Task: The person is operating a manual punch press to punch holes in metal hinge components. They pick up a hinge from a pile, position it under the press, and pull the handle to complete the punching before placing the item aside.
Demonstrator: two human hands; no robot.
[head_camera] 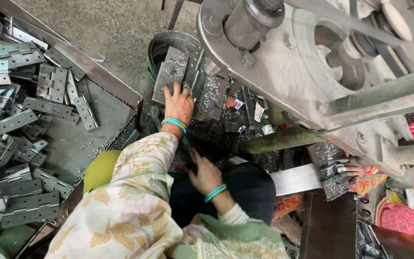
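Left hand (179, 103) reaches forward, fingers (169, 88) spread flat on a grey perforated metal plate (173, 69) that leans against the rim of a round metal bin (161, 45); pressing on it, not clamped round it. Second plate (212, 97) just beside, dusted with swarf. Right hand (206, 176) lower, near the lap, fingers curled toward something dark; cannot tell if it holds anything. Teal bangles on both wrists. Large heap of finished hinges (20, 144) in a sheet-metal tray (99, 76) to the left. Heavy press machine (312, 62) overhangs on the right; another person's hand (358, 169) works at its die, near a flat steel bar (295, 180). Risks, as judged: sharp plate edges and loose swarf could cut the bare left hand; the leaning plate could slide off the bin rim if pushed sideways; loose sleeve and bangles sit near moving press parts and could catch.
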